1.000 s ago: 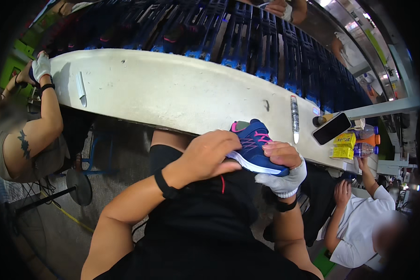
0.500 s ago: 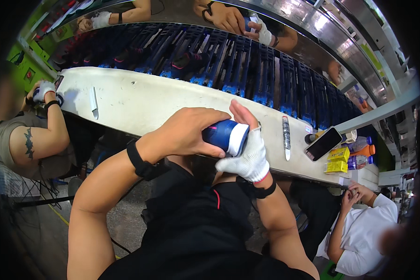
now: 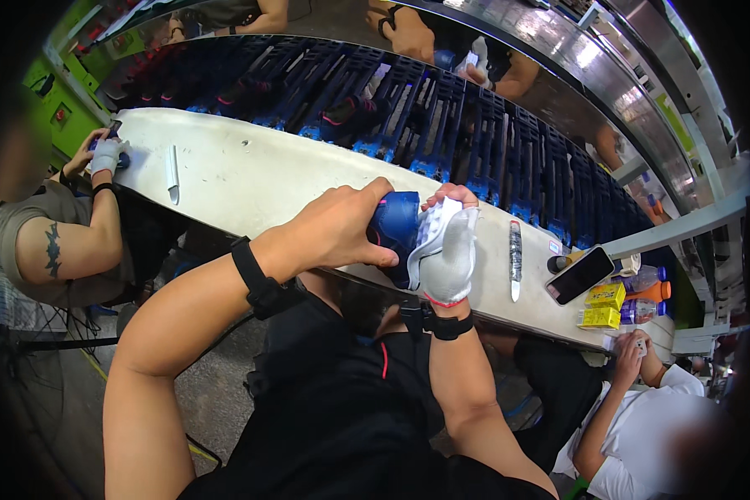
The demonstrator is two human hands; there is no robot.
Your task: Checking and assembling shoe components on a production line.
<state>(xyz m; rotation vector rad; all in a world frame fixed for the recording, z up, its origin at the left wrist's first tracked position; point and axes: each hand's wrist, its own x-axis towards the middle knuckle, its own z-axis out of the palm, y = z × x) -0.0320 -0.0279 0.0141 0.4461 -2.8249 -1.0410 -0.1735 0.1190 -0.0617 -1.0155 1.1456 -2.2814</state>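
Observation:
Above the near edge of the white bench [image 3: 250, 167], I hold a dark blue shoe [image 3: 398, 229] with a pale sole [image 3: 429, 233]. My left hand [image 3: 333, 227] is bare and grips its blue part, thumb below and fingers over the far side. My right hand [image 3: 450, 254], in a white glove with bare fingertips, closes around the pale sole, which shows a bumpy pattern. The palms hide much of the shoe. To the right of my right hand lies a knife [image 3: 515, 258] with a wrapped handle.
Beyond the bench runs a rack of dark blue slats [image 3: 425, 125] carrying dark shoes [image 3: 346, 115]. On the right are a phone [image 3: 580, 275], yellow boxes [image 3: 602, 307] and bottles [image 3: 646, 292]. A white blade-like tool [image 3: 172, 175] lies left. Co-workers [image 3: 50, 242] sit on both sides.
The shoe has turned in my hands, so its patterned sole now faces right. My right hand's fingers have gone from stretched out to curled over the sole.

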